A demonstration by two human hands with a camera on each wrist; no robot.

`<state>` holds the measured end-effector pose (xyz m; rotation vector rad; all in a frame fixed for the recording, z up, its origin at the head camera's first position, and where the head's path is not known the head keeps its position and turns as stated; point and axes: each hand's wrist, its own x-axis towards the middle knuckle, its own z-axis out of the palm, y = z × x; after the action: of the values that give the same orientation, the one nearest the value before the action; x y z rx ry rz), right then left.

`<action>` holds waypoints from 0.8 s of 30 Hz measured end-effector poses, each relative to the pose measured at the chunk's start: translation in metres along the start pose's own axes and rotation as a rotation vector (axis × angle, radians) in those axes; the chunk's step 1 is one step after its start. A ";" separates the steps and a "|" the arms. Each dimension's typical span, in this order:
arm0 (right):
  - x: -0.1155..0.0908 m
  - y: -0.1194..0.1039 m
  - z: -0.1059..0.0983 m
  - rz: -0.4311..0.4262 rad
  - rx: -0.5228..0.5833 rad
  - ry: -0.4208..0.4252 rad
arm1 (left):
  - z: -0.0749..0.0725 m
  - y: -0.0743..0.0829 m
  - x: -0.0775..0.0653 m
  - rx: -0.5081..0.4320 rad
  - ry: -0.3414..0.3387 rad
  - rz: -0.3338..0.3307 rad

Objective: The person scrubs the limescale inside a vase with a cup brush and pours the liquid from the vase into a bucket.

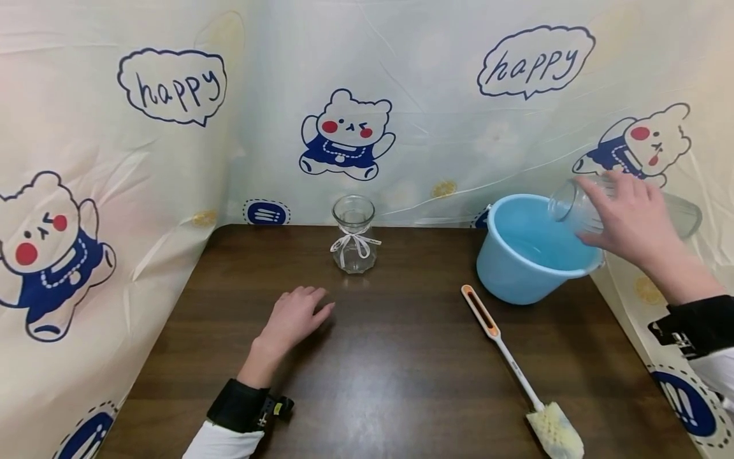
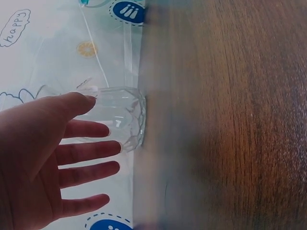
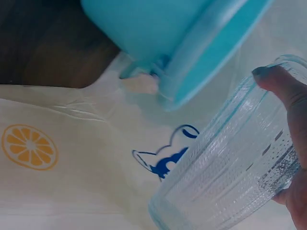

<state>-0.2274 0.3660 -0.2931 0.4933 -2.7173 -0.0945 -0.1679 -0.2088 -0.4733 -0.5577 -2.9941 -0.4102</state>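
Observation:
My right hand [image 1: 639,220] grips a tall clear glass vase [image 3: 225,158], tilted on its side with its mouth at the rim of a light blue bucket [image 1: 513,274]. Droplets cling to the glass in the right wrist view. My left hand [image 1: 292,319] is low over the table with fingers extended and holds nothing. Beyond it stands a small clear glass vase [image 1: 358,260], upright, a white ribbon bow around its neck. The head view shows a gap between that vase and my left fingers.
A long-handled sponge brush [image 1: 518,371] lies on the brown table [image 1: 367,382], in front of the bucket. A printed cloth [image 1: 430,140] with bears and "happy" bubbles hangs behind the table and at its sides.

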 end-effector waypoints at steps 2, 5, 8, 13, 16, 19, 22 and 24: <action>-0.001 -0.002 -0.007 0.042 0.035 0.029 | 0.000 0.000 0.000 0.003 0.005 0.008; -0.002 -0.008 -0.015 0.098 0.097 0.072 | -0.001 0.000 0.000 0.010 0.015 0.019; -0.003 -0.015 -0.021 0.127 0.155 0.123 | -0.002 0.000 0.000 0.011 0.018 0.025; -0.005 -0.024 -0.025 0.155 0.265 0.200 | -0.003 0.000 0.000 0.005 0.001 0.014; -0.004 -0.030 -0.028 0.147 0.362 0.257 | -0.003 0.000 0.000 0.006 0.000 0.009; -0.002 -0.040 -0.032 0.137 0.439 0.306 | -0.003 0.001 0.000 0.008 0.004 0.012; -0.001 -0.055 -0.037 0.135 0.500 0.338 | -0.002 0.001 0.000 0.011 0.008 0.010; -0.001 -0.065 -0.041 0.135 0.542 0.361 | -0.002 0.001 0.000 0.011 0.009 0.008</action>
<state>-0.1901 0.3058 -0.2642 0.4170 -2.3841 0.7115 -0.1673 -0.2087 -0.4716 -0.5654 -2.9823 -0.3941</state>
